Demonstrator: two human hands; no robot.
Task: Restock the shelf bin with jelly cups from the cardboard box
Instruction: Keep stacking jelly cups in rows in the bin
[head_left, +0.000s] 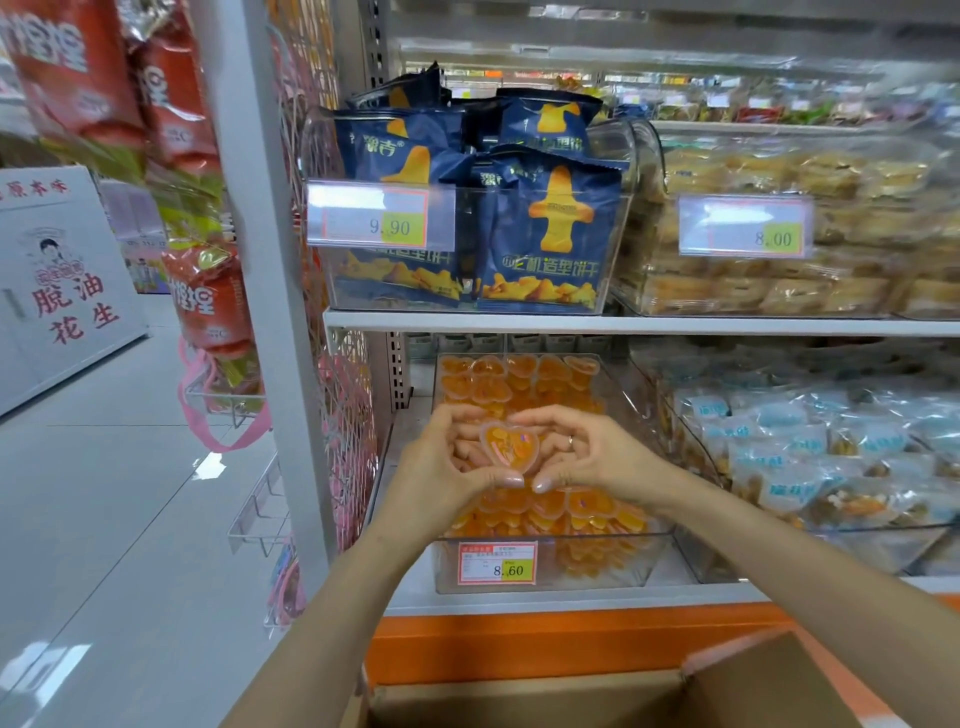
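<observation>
We hold one heart-shaped jelly cup (511, 447) between both hands, just above the clear shelf bin (597, 564) on the lower shelf. Our left hand (441, 462) and right hand (587, 452) curl round it from either side, thumbs meeting under it and fingers arched over it. The bin is heaped with orange jelly cups (519, 379) from front to back, and a price tag (496, 563) reading 8.60 is stuck to its front wall. The cardboard box (753, 691) sits at the bottom edge of the view, flaps open; we cannot see what is inside. Just beside the bin on the right, another clear bin holds blue and white packets (789, 441). On the white upper shelf (571, 325), close above our hands, one clear bin holds navy biscuit packets (545, 234) and the next holds pale wrapped pastries (769, 293). A white upright post (270, 260) bounds the shelves on the left, with red snack bags (208, 306) hanging on it. Left of the post lies open grey floor (104, 493).
</observation>
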